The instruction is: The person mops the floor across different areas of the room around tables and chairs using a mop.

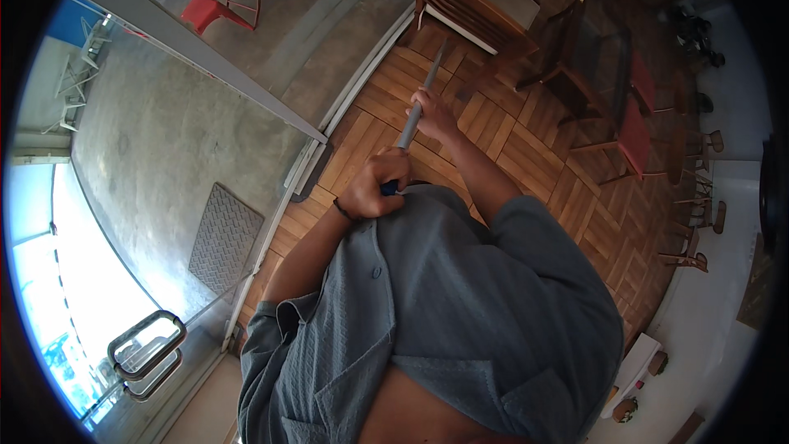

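A long grey pole (410, 127), like a broom or mop handle, slants away from my body over the wooden parquet floor (359, 141). My left hand (374, 184) is closed round its near end, close to my waist, where a dark blue grip (389, 187) shows under the fingers. Farther along the shaft, my right hand (433, 115) wraps it too. The pole's far end points down by the slatted wooden bench (468, 10); what is fixed there I cannot make out.
A glass door with a metal pull handle (148, 355) and a metal floor track (362, 86) run along the left. Beyond lie a grey textured mat (226, 238) and a red stool (212, 14) on concrete. Red-seated wooden chairs (634, 138) stand at the right.
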Action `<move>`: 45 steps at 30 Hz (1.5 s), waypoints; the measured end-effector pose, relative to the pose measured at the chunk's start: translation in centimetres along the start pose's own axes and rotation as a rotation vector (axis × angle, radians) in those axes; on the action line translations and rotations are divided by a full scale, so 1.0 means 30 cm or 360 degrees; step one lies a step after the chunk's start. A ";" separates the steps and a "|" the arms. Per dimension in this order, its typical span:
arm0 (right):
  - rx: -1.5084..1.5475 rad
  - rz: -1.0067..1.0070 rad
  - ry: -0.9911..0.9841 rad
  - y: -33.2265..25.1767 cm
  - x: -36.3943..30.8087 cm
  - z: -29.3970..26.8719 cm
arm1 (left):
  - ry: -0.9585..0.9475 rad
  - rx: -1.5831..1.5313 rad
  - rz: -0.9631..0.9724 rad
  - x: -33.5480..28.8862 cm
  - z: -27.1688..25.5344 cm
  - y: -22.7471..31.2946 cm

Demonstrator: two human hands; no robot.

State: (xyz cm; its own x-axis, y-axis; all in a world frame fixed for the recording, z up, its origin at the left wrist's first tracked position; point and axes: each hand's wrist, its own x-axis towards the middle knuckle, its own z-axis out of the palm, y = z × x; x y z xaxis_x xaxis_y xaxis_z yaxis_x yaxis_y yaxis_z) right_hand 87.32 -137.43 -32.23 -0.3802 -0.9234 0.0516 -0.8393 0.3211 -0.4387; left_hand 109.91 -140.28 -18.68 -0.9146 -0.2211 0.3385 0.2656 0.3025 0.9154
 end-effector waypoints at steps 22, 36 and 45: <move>0.0523 -0.0817 -0.0757 -0.608 -0.406 0.289 | 0.0139 -0.0340 0.1382 -0.705 -0.282 1.002; -0.0022 -0.0220 -0.0439 -0.160 -0.079 0.197 | 0.0033 -0.0333 0.0997 -0.322 -0.255 0.648; 0.0268 -0.0336 -0.0136 -0.072 0.034 -0.022 | 0.0289 -0.0326 0.0400 -0.060 -0.092 0.216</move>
State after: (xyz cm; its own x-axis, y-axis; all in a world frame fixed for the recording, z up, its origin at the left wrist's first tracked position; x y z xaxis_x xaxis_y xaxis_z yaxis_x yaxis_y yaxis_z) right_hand 88.48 -138.94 -30.64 -0.1637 -0.9829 0.0848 -0.8172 0.0869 -0.5697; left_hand 114.10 -140.48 -12.76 -0.7490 -0.3298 0.5747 0.5476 0.1802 0.8171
